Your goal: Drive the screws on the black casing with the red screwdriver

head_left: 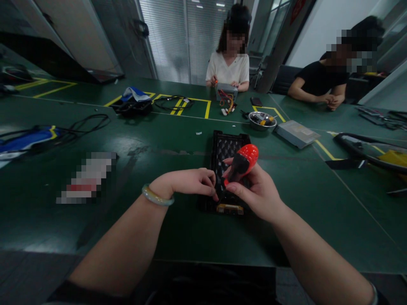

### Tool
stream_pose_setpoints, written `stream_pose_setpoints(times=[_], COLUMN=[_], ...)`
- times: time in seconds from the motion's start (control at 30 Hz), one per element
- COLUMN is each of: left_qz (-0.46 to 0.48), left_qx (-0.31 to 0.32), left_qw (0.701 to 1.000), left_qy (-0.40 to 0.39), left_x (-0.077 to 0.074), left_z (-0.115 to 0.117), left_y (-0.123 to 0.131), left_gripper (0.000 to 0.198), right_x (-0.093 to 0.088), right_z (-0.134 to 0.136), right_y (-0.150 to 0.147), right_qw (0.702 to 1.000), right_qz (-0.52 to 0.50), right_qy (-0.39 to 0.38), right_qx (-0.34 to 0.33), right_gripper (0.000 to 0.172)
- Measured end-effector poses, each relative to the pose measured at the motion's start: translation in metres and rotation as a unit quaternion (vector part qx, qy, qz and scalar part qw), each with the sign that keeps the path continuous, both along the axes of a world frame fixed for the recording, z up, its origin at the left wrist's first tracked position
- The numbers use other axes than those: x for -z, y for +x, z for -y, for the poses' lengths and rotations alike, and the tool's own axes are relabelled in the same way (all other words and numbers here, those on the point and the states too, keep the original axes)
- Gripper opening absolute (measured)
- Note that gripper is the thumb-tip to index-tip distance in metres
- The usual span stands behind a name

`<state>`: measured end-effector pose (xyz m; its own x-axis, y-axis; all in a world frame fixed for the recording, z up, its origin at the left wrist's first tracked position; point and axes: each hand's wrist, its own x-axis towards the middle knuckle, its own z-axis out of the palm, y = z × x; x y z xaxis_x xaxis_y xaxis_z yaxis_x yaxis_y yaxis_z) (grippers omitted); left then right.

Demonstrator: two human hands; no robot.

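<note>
My right hand (261, 192) grips a screwdriver (245, 160) with a bulbous red and black handle, its red end pointing up and away. The tool's tip is too dark to make out. Beneath both hands lies a black rectangular device casing (225, 146) with a quilted-looking inner surface. A gold-brown strip (229, 209) runs along its near end. My left hand (197, 183) reaches in from the left, fingers closed in a pinch at the casing's near part. Whatever sits between those fingertips is hidden.
Behind the casing stand a metal bowl (262, 121) of small parts and a flat grey box (296, 134). Across the table, a person handles a grey metal unit (226, 92) with coloured wires; another sits at right. Cables and a blue pouch (135, 95) lie left.
</note>
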<state>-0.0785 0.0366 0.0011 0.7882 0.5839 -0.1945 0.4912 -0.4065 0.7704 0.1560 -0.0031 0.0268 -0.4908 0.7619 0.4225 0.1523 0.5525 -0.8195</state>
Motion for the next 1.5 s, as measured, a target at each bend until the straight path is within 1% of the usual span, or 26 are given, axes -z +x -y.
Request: stream_pose_setpoints(times=[0.13, 0.27, 0.43, 0.5, 0.6, 0.67, 0.83, 1.0, 1.13, 1.2, 1.27, 1.3, 1.37, 1.5], left_qz=[-0.007, -0.008, -0.029, -0.04, -0.046, -0.039, -0.005, 0.013, -0.006, -0.02, -0.025, -0.025, -0.023, -0.015], left_qx=[0.008, 0.006, 0.0, 0.0, 0.006, 0.01, 0.023, 0.044, 0.042, 0.041, 0.034, 0.028, 0.019, 0.022], left_qw=[1.0, 1.0, 1.0, 0.999, 0.999, 0.999, 0.999, 0.998, 0.999, 0.998, 0.999, 0.999, 0.999, 0.999], left_qy=[0.001, 0.001, 0.007, 0.012, 0.018, 0.023, 0.031, 0.031, 0.032, 0.031, 0.033, 0.035, 0.036, 0.035], left_x=[-0.002, -0.003, -0.006, -0.008, -0.01, -0.009, -0.003, -0.001, -0.003, -0.005, -0.005, -0.005, -0.004, -0.003], left_z=[0.0, 0.0, 0.001, 0.002, 0.002, 0.001, -0.001, -0.003, -0.002, -0.001, -0.001, 0.0, 0.0, 0.0], left_y=[0.0, 0.001, 0.003, 0.003, 0.004, 0.004, 0.001, 0.0, 0.0, 0.001, 0.002, 0.002, 0.003, 0.003], left_gripper=[0.03, 0.029, 0.027, 0.027, 0.028, 0.029, 0.031, 0.031, 0.031, 0.031, 0.03, 0.03, 0.029, 0.028], right_x=[-0.008, -0.011, -0.009, -0.008, -0.007, -0.006, 0.0, 0.002, 0.007, 0.009, 0.008, 0.007, 0.004, -0.001], right_z=[0.003, 0.004, 0.003, 0.004, 0.004, 0.003, 0.001, 0.002, 0.003, 0.002, 0.002, 0.002, 0.003, 0.004], right_y=[0.001, 0.003, 0.005, 0.006, 0.007, 0.007, 0.005, 0.001, -0.001, -0.001, -0.002, -0.002, -0.002, -0.002], right_qw=[0.998, 0.998, 0.999, 0.999, 0.998, 0.998, 0.999, 0.999, 0.996, 0.993, 0.99, 0.991, 0.994, 0.999], right_qz=[0.022, 0.024, 0.031, 0.03, 0.026, 0.033, 0.037, 0.025, 0.012, 0.014, 0.017, 0.019, 0.022, 0.005], right_qy=[0.0, 0.02, 0.017, 0.016, 0.003, 0.002, 0.02, 0.009, 0.002, 0.011, 0.024, 0.028, 0.025, -0.016], right_qx=[-0.053, -0.062, -0.038, -0.04, -0.052, -0.048, 0.019, 0.032, 0.088, 0.119, 0.134, 0.132, 0.107, 0.044], right_gripper=[0.024, 0.016, 0.018, 0.02, 0.028, 0.033, 0.027, 0.029, 0.032, 0.034, 0.033, 0.031, 0.029, 0.043])
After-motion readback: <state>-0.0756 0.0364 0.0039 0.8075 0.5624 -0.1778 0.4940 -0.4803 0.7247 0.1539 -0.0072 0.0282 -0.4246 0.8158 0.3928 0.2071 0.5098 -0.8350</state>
